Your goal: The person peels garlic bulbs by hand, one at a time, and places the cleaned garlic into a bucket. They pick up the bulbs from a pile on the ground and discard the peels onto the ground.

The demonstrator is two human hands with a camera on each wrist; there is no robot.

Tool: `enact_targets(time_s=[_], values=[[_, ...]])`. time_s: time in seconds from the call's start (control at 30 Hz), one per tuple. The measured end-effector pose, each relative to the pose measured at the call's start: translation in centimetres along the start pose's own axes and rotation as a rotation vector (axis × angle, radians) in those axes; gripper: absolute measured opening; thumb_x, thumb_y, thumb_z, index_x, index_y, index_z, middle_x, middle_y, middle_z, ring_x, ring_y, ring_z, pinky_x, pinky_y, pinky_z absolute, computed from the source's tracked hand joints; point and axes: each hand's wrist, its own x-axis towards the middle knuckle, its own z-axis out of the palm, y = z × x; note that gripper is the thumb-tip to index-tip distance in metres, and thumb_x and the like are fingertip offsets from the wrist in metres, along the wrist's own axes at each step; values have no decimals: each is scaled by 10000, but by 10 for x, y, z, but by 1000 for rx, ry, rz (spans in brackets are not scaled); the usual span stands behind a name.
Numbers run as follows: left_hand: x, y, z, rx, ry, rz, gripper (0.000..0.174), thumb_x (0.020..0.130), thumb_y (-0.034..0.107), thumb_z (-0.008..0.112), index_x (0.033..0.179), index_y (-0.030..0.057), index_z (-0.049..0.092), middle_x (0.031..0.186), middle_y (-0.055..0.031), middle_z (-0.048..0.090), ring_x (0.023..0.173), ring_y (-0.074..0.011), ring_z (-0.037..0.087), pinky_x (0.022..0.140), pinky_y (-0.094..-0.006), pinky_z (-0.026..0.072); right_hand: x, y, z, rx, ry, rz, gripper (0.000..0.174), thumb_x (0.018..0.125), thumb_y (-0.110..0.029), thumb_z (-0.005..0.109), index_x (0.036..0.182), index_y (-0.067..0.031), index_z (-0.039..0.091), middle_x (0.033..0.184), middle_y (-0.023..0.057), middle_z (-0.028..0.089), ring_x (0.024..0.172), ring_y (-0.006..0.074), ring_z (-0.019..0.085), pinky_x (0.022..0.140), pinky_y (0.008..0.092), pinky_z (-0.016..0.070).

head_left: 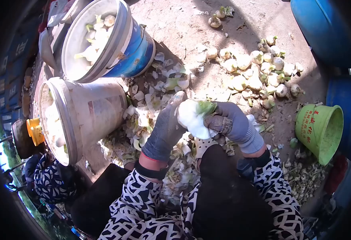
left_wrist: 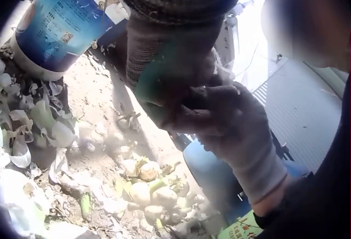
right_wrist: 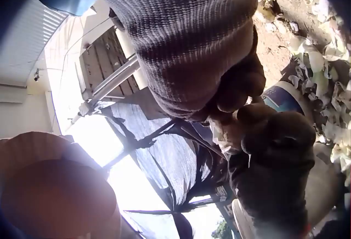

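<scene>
In the head view both gloved hands meet around one white garlic bulb [head_left: 193,118] with a green stem end turned toward the right hand. The left hand [head_left: 167,126] grips the bulb's left side. Dirty-fingered, the right hand [head_left: 235,124] pinches the stem side and the white outer skin. In the left wrist view the right hand [left_wrist: 241,129] shows with bent fingers close to the left hand [left_wrist: 170,74]. The right wrist view has the right hand [right_wrist: 192,58] above and the left hand [right_wrist: 274,162] below, fingers meeting at a pale piece [right_wrist: 222,135].
Two tilted buckets of bulbs, one blue-and-white [head_left: 137,52] and one whitish [head_left: 99,108], lie at left. Loose bulbs [head_left: 255,76] spread over the ground at right, near a green bucket [head_left: 313,128]. Peeled skins [head_left: 143,120] lie beneath the hands. A person's patterned garment [head_left: 49,180] shows far left.
</scene>
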Motion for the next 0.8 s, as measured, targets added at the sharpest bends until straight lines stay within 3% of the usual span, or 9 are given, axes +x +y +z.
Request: enact_targets(time_s=[0.07,0.37,0.4,0.43,0.53,0.57,0.63,0.77,0.8], values=[[18,-11,-3,-701,16,-701,311,1010,183,463,1220,-39,517,956,-110,667,850,-200,659,777,-322,534,5,3,0,81,-23,-1,270,928,-213,601,1095,-4,640,690,8,615,441,37,492,395,200,381],[5,57,5,-530,155,-455,221,953,141,564,1138,24,592,1018,-87,618,953,-166,595,828,-328,489,27,51,-4,769,-445,-38,293,939,-213,563,1074,47,570,695,74,585,411,124,483,349,279,398],[2,41,-9,327,-37,23,342,935,169,570,1247,31,549,1150,-104,601,1057,-230,587,930,-377,470,27,54,-7,841,-459,-64,286,936,-200,563,1086,44,560,696,80,582,409,123,475,343,280,390],[1,34,0,-246,8,-418,290,930,228,591,1171,68,594,1107,-115,621,1015,-243,604,905,-405,488,26,55,-11,911,-473,-91,282,932,-186,563,1099,40,549,696,85,579,406,123,467,337,281,382],[14,47,-17,-1688,289,-677,242,955,247,553,1099,57,592,1073,-137,625,924,-240,647,855,-373,529,3,68,-36,888,-228,-205,345,911,-216,592,1095,71,538,619,89,538,395,142,475,336,279,390],[1,32,-17,-915,255,-491,316,965,337,524,1131,75,584,1107,-128,621,1040,-257,618,934,-395,492,-6,71,-46,804,-142,-208,390,918,-253,579,1091,94,535,540,79,490,362,162,464,317,290,389],[8,31,-29,-1746,329,-608,268,919,369,568,1019,128,630,1141,-103,631,1193,-339,532,1052,-593,356,-26,58,-38,757,62,-203,413,885,-248,626,1106,90,541,666,154,589,368,190,499,326,306,423],[22,27,-46,-1650,375,-583,333,914,297,540,1190,114,580,1242,-79,604,1307,-336,439,1104,-550,304,-55,51,-52,39,-384,-28,557,817,-266,707,1250,26,514,813,140,690,651,190,682,616,280,542],[16,20,-44,-1132,299,-481,325,924,252,533,1198,84,569,1246,-95,604,1278,-313,472,1082,-501,347,-53,35,-40,40,-387,-32,557,817,-266,707,1250,26,514,813,140,690,651,190,682,616,280,542]])
